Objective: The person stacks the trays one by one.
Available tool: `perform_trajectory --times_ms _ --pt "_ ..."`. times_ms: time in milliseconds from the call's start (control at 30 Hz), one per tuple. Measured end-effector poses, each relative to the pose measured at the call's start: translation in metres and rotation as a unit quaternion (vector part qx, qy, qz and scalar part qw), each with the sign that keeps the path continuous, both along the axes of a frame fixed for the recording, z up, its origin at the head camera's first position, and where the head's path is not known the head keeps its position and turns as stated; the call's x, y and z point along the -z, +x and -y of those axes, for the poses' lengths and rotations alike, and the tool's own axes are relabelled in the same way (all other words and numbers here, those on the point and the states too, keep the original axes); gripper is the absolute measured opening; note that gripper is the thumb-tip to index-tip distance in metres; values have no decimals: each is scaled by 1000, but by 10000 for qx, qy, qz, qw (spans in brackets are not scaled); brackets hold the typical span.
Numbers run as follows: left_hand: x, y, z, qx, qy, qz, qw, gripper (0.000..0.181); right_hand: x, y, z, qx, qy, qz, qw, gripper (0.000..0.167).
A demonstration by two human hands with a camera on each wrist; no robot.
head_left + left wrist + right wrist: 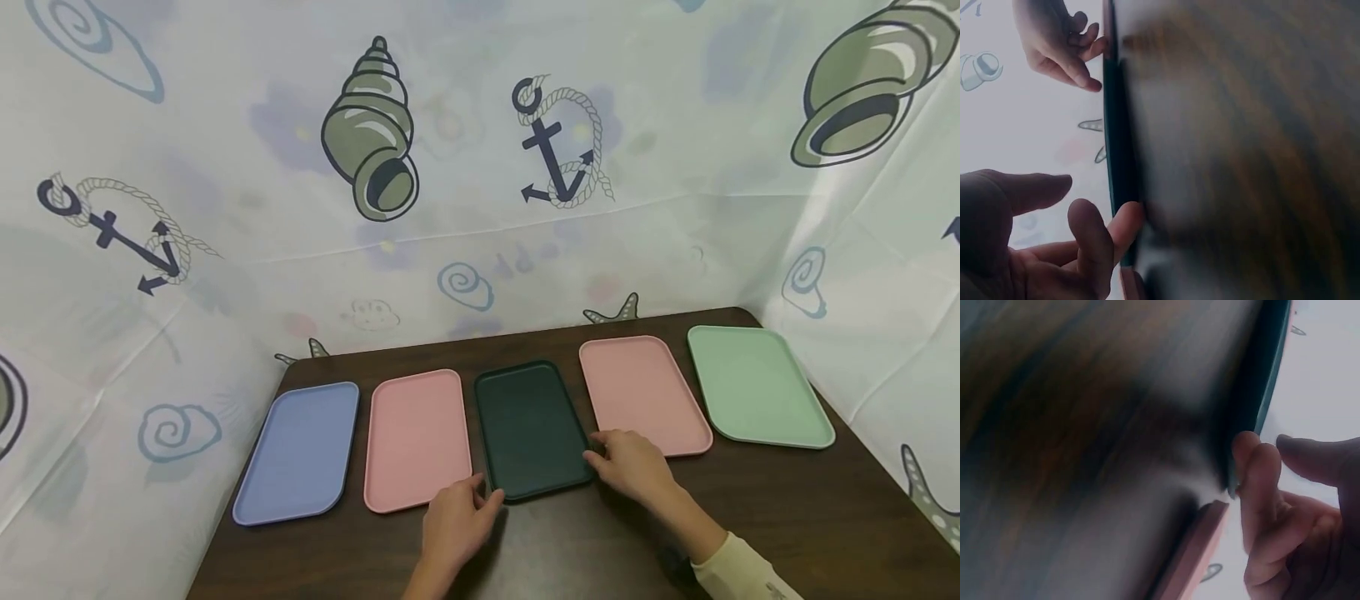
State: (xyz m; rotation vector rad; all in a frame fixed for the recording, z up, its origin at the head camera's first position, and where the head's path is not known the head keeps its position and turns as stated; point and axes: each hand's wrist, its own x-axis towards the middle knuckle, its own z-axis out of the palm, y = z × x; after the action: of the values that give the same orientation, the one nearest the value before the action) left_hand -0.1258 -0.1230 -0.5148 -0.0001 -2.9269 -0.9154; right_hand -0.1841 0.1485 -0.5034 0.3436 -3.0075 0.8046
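A dark green tray (531,429) lies flat on the brown table, in the middle of a row. At its near left corner is my left hand (459,518), between that tray and a pink tray (416,437). The right hand (633,467) is at the dark green tray's near right side, its fingertips by the rim. Both wrist views show thumb and fingers apart, with nothing pinched between them. In the right wrist view, fingers (1259,481) are close beside the dark green rim; whether they touch it I cannot tell.
A blue tray (300,454) lies at the far left. Right of the dark green one are another pink tray (645,392) and a light green tray (759,387). Behind and beside the table (540,546) hangs a white cloth (465,150) printed with shells and anchors.
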Motion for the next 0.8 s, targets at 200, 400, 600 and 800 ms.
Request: perform_trajectory --times_ms 200,400,600,800 --pt "5 -11 -5 -173 -188 -87 9996 39 5 -1 4 -2 224 4 9997 34" --pt "8 -16 -8 -138 -341 -127 9992 42 8 -3 6 75 180 164 9997 32" --pt "9 -17 -7 -8 -322 -122 9994 45 6 -3 7 138 -128 374 9991 33" --pt "9 -16 -4 41 -80 -49 9999 39 10 3 9 149 -713 718 9948 37"
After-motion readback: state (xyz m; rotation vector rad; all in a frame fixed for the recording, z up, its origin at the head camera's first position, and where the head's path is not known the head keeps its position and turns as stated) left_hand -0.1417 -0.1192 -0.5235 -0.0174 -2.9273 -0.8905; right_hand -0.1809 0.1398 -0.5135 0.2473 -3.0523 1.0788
